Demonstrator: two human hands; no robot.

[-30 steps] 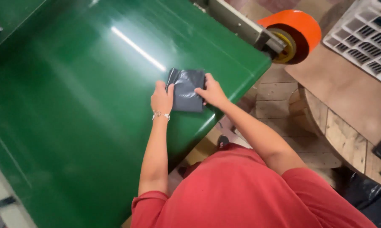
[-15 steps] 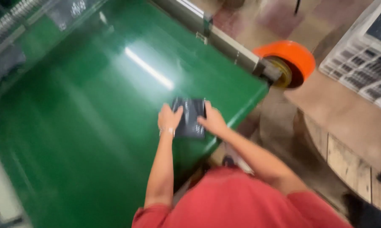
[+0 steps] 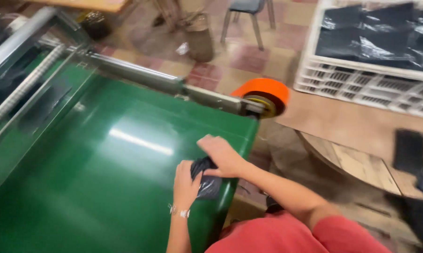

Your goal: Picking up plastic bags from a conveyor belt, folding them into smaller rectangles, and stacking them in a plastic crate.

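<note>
Both the left hand [image 3: 185, 183] and the right hand [image 3: 222, 154] were closed on a folded black plastic bag [image 3: 206, 180] at the near right edge of the glossy green conveyor belt [image 3: 103, 159]. An orange roller [image 3: 266, 96] capped the belt's far right corner. Beyond it, a white crate [image 3: 375, 79] of black bags stood on a wooden table [image 3: 352, 126] over a tiled floor [image 3: 263, 56].
</note>
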